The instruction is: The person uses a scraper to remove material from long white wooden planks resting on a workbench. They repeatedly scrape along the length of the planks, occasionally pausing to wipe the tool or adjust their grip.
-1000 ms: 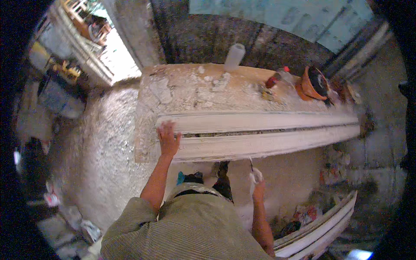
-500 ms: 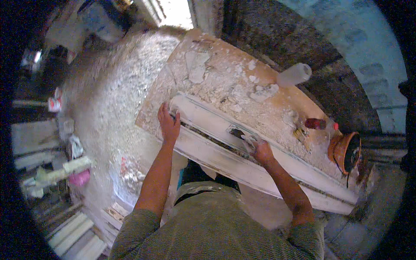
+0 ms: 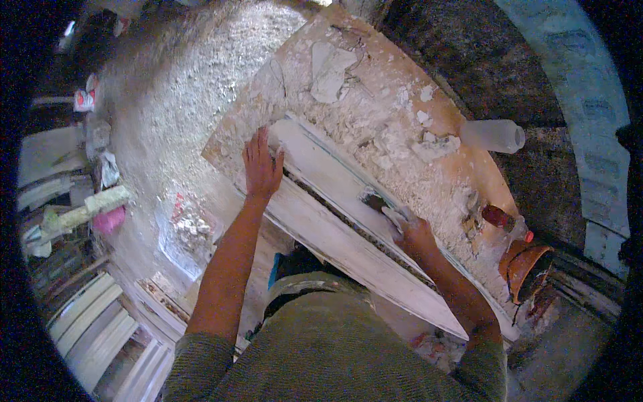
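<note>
A long white plaster-like moulding [image 3: 320, 159] lies diagonally across the board, split lengthwise by a dark, rough groove from a second pale strip [image 3: 355, 258] nearer to me. At the upper left end, my left hand [image 3: 263, 164] lies flat with fingers stretched and the thumb apart, by the groove's end. In my right hand [image 3: 416, 238] is a putty knife [image 3: 373, 200], gripped with its dark blade pointing up and left. The blade lies on the far moulding's face, close to its far edge. White material coats the knife and my right fingers.
Plaster crumbs and flakes [image 3: 375, 144] litter the brown board [image 3: 395, 57]. A translucent bottle [image 3: 494, 136], a dark red bottle [image 3: 498, 216] and an orange container [image 3: 524, 268] stand along its right side. Pale strips [image 3: 94, 328] are stacked at lower left.
The view has turned, so the moulding slopes more steeply and the bottles sit farther right. Both hands keep their holds; the knife stays on the far moulding, nearer its far edge.
</note>
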`<state>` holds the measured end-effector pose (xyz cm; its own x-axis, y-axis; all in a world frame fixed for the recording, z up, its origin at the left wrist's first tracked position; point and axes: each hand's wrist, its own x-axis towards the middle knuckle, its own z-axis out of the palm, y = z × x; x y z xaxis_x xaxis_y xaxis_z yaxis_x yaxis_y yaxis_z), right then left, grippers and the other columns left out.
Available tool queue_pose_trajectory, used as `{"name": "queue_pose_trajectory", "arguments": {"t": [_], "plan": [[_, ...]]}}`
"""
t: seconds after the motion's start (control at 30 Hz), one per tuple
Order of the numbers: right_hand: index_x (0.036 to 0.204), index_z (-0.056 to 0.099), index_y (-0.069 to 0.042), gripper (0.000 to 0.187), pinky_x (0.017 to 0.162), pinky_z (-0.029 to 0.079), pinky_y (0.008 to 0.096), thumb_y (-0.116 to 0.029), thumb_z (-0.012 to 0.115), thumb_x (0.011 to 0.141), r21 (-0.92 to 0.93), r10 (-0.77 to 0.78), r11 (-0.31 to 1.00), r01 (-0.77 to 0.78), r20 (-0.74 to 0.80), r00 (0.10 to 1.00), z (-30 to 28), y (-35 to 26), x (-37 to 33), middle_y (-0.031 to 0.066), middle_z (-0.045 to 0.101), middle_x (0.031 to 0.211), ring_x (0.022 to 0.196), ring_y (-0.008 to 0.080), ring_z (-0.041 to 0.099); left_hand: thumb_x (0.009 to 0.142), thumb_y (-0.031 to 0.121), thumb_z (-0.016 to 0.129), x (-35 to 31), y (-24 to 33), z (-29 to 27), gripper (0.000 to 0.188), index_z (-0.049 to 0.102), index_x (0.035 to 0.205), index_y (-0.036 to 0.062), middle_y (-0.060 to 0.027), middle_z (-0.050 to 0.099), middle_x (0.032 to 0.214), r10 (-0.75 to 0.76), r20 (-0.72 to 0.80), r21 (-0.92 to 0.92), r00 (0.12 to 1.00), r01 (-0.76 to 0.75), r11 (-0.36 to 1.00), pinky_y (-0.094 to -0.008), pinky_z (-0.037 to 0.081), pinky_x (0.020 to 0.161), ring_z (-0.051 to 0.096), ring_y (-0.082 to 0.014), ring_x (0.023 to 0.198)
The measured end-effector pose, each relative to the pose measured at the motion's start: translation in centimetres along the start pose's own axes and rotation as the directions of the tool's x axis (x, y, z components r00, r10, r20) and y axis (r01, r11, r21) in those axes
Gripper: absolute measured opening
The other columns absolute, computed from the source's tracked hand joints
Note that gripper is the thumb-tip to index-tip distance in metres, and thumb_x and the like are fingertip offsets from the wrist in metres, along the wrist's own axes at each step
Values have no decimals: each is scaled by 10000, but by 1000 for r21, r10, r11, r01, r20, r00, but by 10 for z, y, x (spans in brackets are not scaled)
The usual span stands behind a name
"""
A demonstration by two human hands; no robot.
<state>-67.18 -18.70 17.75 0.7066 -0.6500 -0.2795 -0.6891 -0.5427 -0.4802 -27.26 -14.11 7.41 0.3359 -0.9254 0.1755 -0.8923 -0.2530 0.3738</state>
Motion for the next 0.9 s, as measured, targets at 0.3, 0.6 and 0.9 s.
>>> {"name": "queue_pose_trajectory", "arguments": {"t": [0.3, 0.6, 0.9], "plan": [[1290, 632, -181, 499, 838, 565, 481, -172, 737, 802, -10, 1, 1000, 0, 125, 992, -13, -47, 82, 161, 653, 1136, 1004, 361, 667, 937, 273, 612, 4, -1, -4, 703, 307, 1519, 23, -214, 389, 1527, -35, 42, -47, 999, 37, 998, -535, 245, 1162, 369, -400, 1395], [1296, 615, -191, 485, 730, 593, 458, -95, 698, 828, -5, -51, 999, 51, -20, 998, 4, 2, 18, 135, 662, 1107, 842, 365, 688, 969, 349, 558, 4, 0, -4, 661, 330, 1511, 47, -194, 404, 1509, -73, 70, -26, 995, 75, 997, -507, 259, 1165, 386, -349, 1395], [1342, 592, -195, 611, 827, 566, 488, -64, 705, 756, 25, 9, 1000, -10, 32, 999, -1, -5, 31, 151, 643, 1186, 954, 391, 668, 963, 321, 578, 3, 1, -2, 666, 329, 1509, 32, -191, 399, 1515, -71, 55, -8, 996, 71, 997, -490, 257, 1162, 372, -332, 1409]]}}
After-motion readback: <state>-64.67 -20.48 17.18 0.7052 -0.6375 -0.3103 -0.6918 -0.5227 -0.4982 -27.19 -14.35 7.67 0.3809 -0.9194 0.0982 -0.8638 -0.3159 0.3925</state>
